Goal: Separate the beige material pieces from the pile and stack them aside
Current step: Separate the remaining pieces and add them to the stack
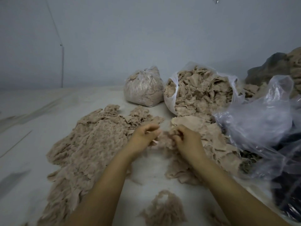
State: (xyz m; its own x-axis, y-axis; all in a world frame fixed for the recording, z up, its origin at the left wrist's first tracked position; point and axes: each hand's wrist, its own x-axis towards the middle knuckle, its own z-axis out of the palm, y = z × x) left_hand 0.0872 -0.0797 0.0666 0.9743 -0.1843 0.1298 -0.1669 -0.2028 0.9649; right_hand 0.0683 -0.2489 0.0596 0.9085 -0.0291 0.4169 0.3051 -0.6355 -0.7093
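Observation:
A wide spread of beige lacy material pieces [91, 144] lies flat on the pale surface to the left. A looser pile of beige pieces [210, 144] spills out of an open plastic bag [169, 98] at the right. My left hand [143, 136] and my right hand [187, 141] meet between the two, fingers curled, both pinching a beige piece [164, 138] at the near edge of the pile. A small tuft of beige scraps [162, 207] lies near the front, between my forearms.
A tied plastic bag of beige scraps [143, 88] stands at the back. A crumpled clear plastic bag [267, 124] over dark material fills the right side. More fabric [285, 66] is heaped at the far right. A grey wall rises behind.

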